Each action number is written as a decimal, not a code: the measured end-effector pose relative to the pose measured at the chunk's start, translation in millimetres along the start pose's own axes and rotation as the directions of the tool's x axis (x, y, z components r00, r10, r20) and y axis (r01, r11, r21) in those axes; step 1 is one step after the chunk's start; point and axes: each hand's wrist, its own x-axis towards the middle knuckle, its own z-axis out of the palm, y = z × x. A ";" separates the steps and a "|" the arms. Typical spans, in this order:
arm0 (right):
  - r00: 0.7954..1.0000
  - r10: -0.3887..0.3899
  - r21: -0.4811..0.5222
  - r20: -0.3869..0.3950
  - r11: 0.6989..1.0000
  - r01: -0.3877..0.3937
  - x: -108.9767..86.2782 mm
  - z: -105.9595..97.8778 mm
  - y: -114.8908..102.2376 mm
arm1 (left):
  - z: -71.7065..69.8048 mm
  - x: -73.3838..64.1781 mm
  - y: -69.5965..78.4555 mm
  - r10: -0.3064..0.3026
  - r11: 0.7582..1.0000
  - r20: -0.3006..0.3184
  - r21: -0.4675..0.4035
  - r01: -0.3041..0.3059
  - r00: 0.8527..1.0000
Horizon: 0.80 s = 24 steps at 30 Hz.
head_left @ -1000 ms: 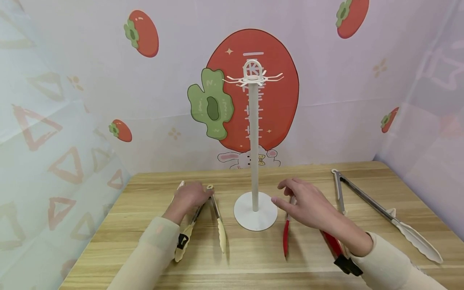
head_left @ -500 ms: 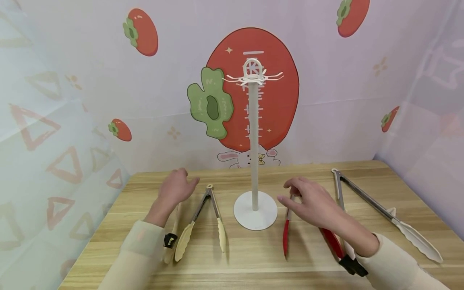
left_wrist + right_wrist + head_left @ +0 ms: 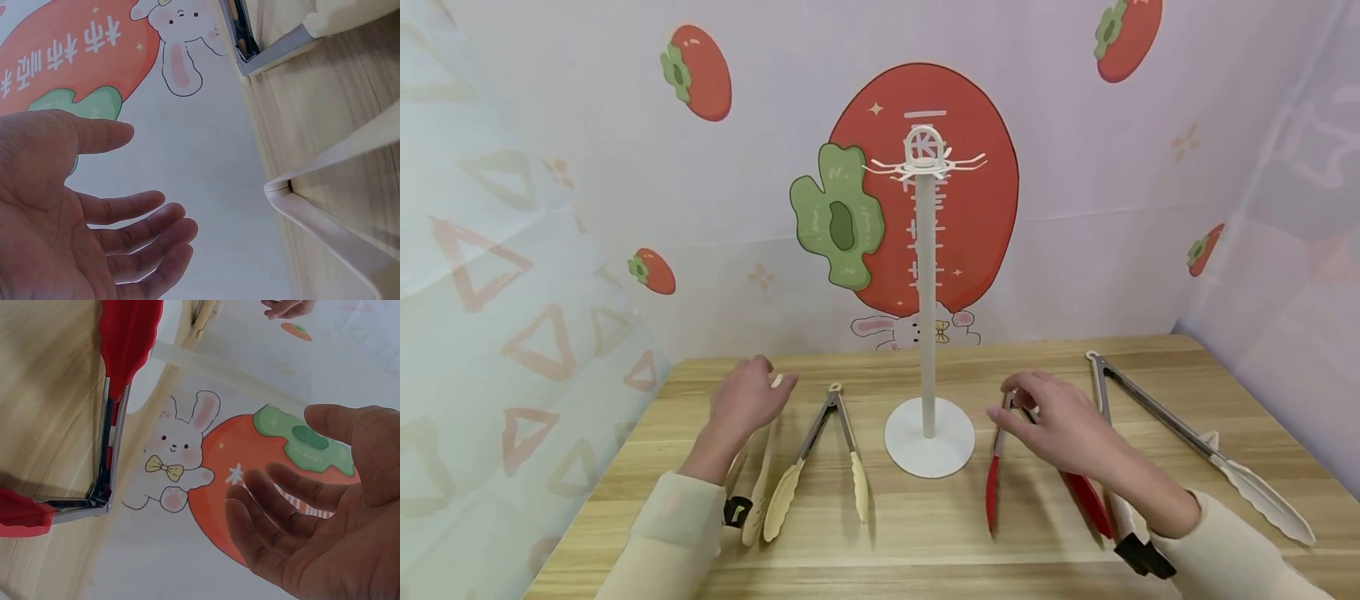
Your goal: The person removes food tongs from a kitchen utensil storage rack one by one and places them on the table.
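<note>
My left hand point(image 3: 751, 396) hovers above the hinge end of pale beige tongs point(image 3: 763, 479) at the table's left. In the left wrist view its fingers are spread loosely, and the V of those tongs point(image 3: 337, 240) lies apart from them. To their right rest cream tongs with metal arms point(image 3: 820, 437), legs spread. My right hand point(image 3: 1056, 421) is held over red-tipped tongs point(image 3: 992, 487), partly covering them. The right wrist view shows that hand empty, fingers slightly bent, with the red tongs' metal hinge point(image 3: 100, 494) away from the fingertips.
A white stand point(image 3: 927, 308) with a round base and a ring of hooks on top stands mid-table. Grey tongs with white tips point(image 3: 1180, 425) lie spread at the right. Printed cloth walls point(image 3: 1075, 283) border the wooden table point(image 3: 925, 533).
My left hand has left the cream tongs and moved left over the beige pair. The right hand has shifted slightly right, still above the red tongs.
</note>
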 end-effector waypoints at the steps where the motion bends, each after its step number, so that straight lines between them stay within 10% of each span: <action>1: 1.000 0.001 0.000 0.002 1.000 -0.001 -0.4 0.1 0.5 | 0.3 0.0 -0.6 -0.002 1.000 -0.001 0.000 0.002 1.000; 24: 1.000 -0.013 -0.006 0.002 1.000 0.013 -1.9 5.2 0.3 | 50.3 -9.0 47.4 -0.019 0.999 0.260 0.050 0.006 0.965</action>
